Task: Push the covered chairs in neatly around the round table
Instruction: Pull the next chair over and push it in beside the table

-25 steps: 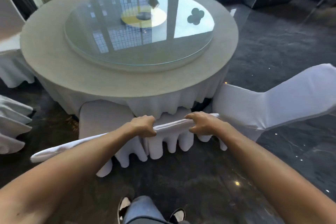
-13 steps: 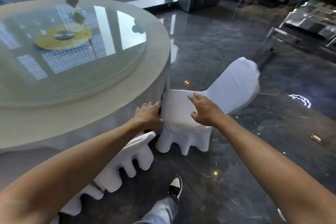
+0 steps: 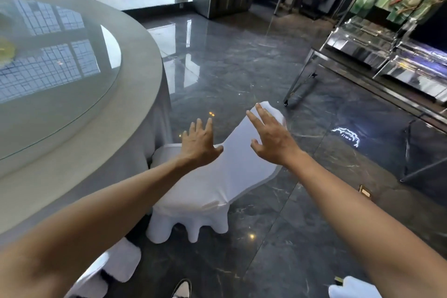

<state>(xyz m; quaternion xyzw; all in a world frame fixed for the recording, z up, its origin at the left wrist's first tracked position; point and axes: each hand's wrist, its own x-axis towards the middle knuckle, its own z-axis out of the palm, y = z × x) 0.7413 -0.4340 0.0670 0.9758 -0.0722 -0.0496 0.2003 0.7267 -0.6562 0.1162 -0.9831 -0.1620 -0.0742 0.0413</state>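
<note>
Both of my arms reach forward over a white covered chair (image 3: pixel 217 184) that stands on the dark polished floor (image 3: pixel 242 68) at the right edge of the round table (image 3: pixel 101 152). My left hand (image 3: pixel 198 144) hovers above the seat end nearest the table, fingers spread and open, the thumb close to the cloth; whether it touches the cover I cannot tell, and it grips nothing. My right hand (image 3: pixel 271 138) is out over the chair's backrest, fingers splayed wide and likewise empty, its fingertips near the top of the back. The chair's seat is partly tucked beneath the hanging grey tablecloth (image 3: pixel 150 133), with its back angled away from the table toward the open floor. A glass turntable (image 3: pixel 60 75) lies on the tabletop, mirroring window panes. At the bottom left, the skirted base of a second covered chair (image 3: pixel 118 264) shows beside the table's near edge, and a scrap of white fabric (image 3: pixel 350 289) sits at the bottom right corner of the view. The toe of my shoe (image 3: pixel 182 289) appears at the bottom edge. Steel serving trolleys (image 3: pixel 377 55) line the far right side of the room.
</note>
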